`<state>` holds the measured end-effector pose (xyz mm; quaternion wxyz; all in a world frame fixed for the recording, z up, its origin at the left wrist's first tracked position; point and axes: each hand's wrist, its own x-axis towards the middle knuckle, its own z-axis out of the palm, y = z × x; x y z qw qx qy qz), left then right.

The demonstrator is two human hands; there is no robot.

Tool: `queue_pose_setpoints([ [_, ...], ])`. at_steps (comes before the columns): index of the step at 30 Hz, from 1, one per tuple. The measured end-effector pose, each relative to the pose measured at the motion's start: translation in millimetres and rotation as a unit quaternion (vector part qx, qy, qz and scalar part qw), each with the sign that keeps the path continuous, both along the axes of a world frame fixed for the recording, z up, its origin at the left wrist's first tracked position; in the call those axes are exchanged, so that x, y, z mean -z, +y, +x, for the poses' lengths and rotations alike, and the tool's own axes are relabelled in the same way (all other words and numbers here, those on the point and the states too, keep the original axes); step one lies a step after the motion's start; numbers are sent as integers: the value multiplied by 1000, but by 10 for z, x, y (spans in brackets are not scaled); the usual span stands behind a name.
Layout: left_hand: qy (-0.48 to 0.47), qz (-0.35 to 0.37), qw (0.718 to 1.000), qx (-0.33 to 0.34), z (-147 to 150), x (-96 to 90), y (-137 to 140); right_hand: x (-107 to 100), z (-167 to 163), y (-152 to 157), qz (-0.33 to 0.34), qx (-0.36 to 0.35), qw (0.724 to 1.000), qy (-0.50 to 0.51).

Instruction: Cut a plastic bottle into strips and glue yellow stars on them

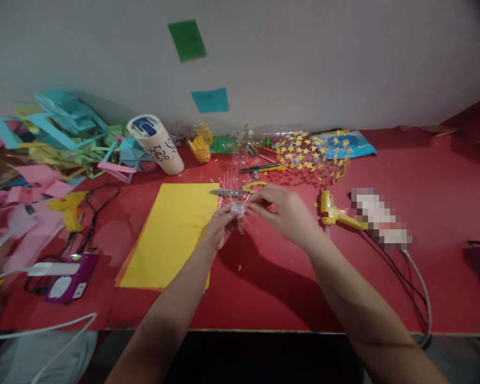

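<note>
My left hand (219,228) is closed around the base of a clear plastic bottle piece (238,210), whose upper part is cut into thin strips fanning outward. At its right side my right hand (285,212) pinches with thumb and forefinger, seemingly on one of the strips; the exact contact is too fine to make out. Just behind the piece lie scissors (228,192) with yellow handles, partly hidden by the strips and my right hand. Beneath my left forearm is a stack of yellow paper sheets (170,229).
A yellow glue gun (330,210) with a cord lies at right; another glue gun (70,210) is at left near a purple power box (72,277). Along the wall stand a white tumbler (162,152), a star-covered plastic piece (304,152) and folded paper shapes (60,125).
</note>
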<state>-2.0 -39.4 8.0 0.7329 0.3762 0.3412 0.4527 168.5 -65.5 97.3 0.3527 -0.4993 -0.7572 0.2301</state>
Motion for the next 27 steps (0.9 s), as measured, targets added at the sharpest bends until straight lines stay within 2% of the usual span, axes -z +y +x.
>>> queue_pose_setpoints([
  [4,7,-10,1000,1,19,-38,-10,17,-20,5,-27,31,999,-2],
  [10,8,-22,1000,3,19,-40,-8,4,-47,-12,-54,4,999,-10],
  [16,9,-46,999,-14,-5,15,1,42,-58,-8,-16,-28,997,-68],
  [22,5,-25,1000,5,-11,42,-15,47,-57,-8,9,-40,994,-104],
  [27,20,-42,998,-31,-15,70,4,56,-68,-7,11,-57,991,-121],
])
